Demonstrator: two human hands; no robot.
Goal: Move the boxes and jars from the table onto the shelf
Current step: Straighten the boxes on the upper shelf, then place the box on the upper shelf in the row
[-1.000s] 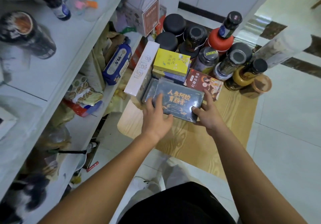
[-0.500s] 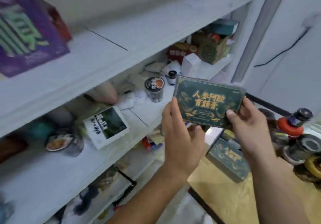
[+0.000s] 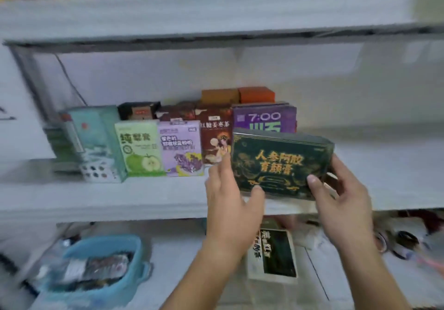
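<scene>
A dark green box with gold lettering [image 3: 281, 164] stands upright at the front of the white middle shelf [image 3: 101, 196], held between both hands. My left hand [image 3: 230, 201] grips its left edge, thumb at the bottom. My right hand [image 3: 341, 189] grips its right edge, thumb on the front face. The box sits just right of a brown-red tea box [image 3: 215, 139] and in front of a purple box marked 7:00 [image 3: 264, 119]. Whether its base touches the shelf I cannot tell. The table is out of view.
Left along the same shelf stand a purple-white box [image 3: 180, 148], a green apple box [image 3: 139, 148] and a teal box [image 3: 93, 143]. To the right of the held box the shelf board shows bare. A blue basket [image 3: 103, 264] and a white-green box [image 3: 274, 256] lie on the shelf below.
Both hands lifted the dark green box off the table and carried it up to the middle shelf. My view swung from the table to the shelf front.
</scene>
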